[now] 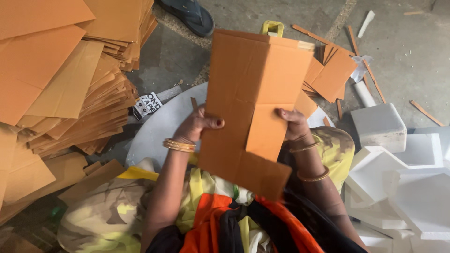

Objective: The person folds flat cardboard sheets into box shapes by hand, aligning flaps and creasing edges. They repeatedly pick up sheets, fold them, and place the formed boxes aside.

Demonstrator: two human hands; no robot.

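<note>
I hold a flat brown cardboard box blank (248, 84) upright in front of me, over my lap. My left hand (199, 124) grips its left edge, thumb on the front face. My right hand (293, 122) grips the right side, where a flap (266, 133) is folded inward. Both wrists wear gold bangles. The lower part of the cardboard hangs down over my colourful clothing.
A tall heap of flat cardboard sheets (61, 79) fills the left. White foam blocks (398, 173) lie at the right. Smaller cardboard pieces (330, 75) and thin strips lie beyond. A round grey board (161, 126), a roll of tape (147, 104), a yellow handle (273, 27) and a sandal (190, 16) sit ahead.
</note>
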